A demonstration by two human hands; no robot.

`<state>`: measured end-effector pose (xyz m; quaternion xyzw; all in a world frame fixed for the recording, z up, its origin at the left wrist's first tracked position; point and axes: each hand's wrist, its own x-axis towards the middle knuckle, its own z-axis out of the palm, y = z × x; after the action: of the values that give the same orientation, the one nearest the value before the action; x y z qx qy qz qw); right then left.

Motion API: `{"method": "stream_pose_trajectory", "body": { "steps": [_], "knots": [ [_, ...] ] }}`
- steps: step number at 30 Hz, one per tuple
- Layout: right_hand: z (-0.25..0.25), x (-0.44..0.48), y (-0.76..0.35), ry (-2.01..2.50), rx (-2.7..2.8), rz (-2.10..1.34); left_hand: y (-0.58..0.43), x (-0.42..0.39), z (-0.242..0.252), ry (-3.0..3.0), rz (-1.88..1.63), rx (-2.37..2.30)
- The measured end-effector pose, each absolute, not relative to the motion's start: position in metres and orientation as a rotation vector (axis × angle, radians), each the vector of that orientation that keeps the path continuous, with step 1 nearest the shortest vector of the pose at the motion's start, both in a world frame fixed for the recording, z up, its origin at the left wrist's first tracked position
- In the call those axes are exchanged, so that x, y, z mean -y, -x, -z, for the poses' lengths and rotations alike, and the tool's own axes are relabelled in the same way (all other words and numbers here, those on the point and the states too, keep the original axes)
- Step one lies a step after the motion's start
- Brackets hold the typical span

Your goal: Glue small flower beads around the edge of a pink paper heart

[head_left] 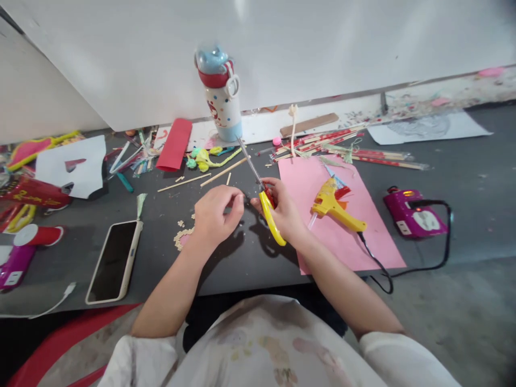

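My right hand (pixel 284 209) is wrapped round a pair of scissors (pixel 271 219) with yellow and red handles. Their blades point up and away, toward the bottle. Close by, my left hand (pixel 217 214) has thumb and forefinger pinched together; whatever lies between them is too small to make out. Beneath my left wrist, partly hidden, is a small pink piece edged with pale cut bits (pixel 184 238). Thin wooden sticks (pixel 223 172) lie just beyond my hands. To the right, a yellow glue gun (pixel 334 207) rests on a pink sheet (pixel 379 244).
A children's bottle (pixel 221 102) stands at the back, beside a red envelope (pixel 174 144) and yellow-green yarn (pixel 207 160). Packs of sticks (pixel 379 155) lie back right. A phone (pixel 115 260) is left, a purple power strip (pixel 415 212) right, its black cord running over the table edge.
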<state>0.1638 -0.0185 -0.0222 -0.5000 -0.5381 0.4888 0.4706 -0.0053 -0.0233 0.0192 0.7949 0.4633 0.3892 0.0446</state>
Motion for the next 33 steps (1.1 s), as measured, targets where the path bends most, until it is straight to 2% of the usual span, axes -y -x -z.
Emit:
{"method": "stream_pose_trajectory", "body": {
  "steps": [4,9,13,20,33],
  "knots": [
    [0.023,0.019,-0.163,1.139,1.204,-1.238,-0.004,0.027,-0.023,-2.142,-0.871,-1.281],
    [0.022,0.019,-0.162,1.042,1.119,-1.247,-0.014,0.028,-0.016,-1.675,-0.823,-0.942],
    [0.02,0.021,-0.161,1.028,1.098,-1.254,-0.028,0.031,-0.016,-1.56,-0.705,-0.828],
    [0.016,0.024,-0.157,1.018,1.102,-1.227,-0.043,0.028,0.001,-1.664,-0.708,-0.853],
    [0.021,0.025,-0.157,0.911,1.179,-1.226,-0.046,0.028,0.011,-1.676,-0.934,-0.812]
  ]
}}
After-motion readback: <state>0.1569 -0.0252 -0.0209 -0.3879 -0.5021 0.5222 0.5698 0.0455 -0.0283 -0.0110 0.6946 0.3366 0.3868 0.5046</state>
